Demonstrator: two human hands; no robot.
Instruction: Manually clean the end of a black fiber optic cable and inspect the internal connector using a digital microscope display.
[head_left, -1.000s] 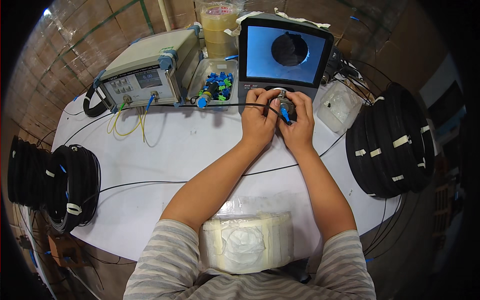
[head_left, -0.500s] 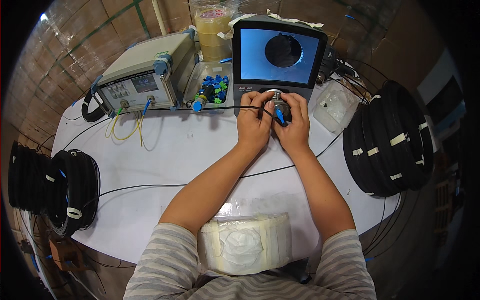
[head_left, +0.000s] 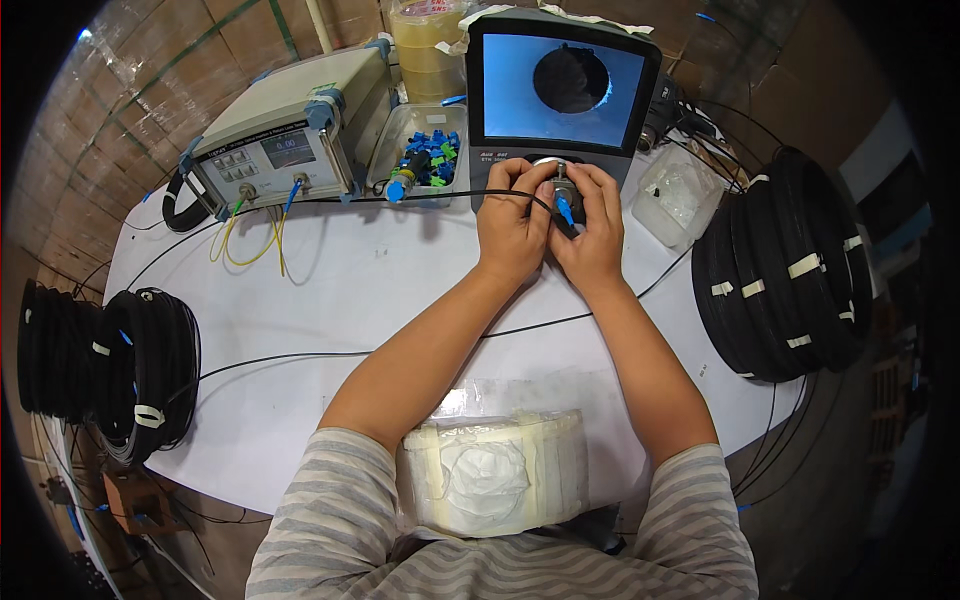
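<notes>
My left hand (head_left: 513, 225) and my right hand (head_left: 594, 232) are pressed together at the base of a dark inspection device with a screen (head_left: 563, 88). Between the fingers sits a blue fibre connector (head_left: 564, 209) on a thin black cable (head_left: 440, 196), held against the device's round metal port (head_left: 556, 170). My right hand's fingers pinch the connector; my left hand's fingers grip the cable and port beside it. The screen shows a dark round shape on a light blue field.
A grey test meter (head_left: 285, 130) with yellow leads stands at the back left, beside a clear tray of blue and green caps (head_left: 425, 155). Black cable coils lie at the right (head_left: 785, 265) and left (head_left: 110, 355). A white tape roll (head_left: 490, 470) rests near my chest on the white table (head_left: 330, 290).
Both hands stay on the connector at the port with only small finger shifts. The view has moved slightly, and the dark shape on the screen has shifted a little.
</notes>
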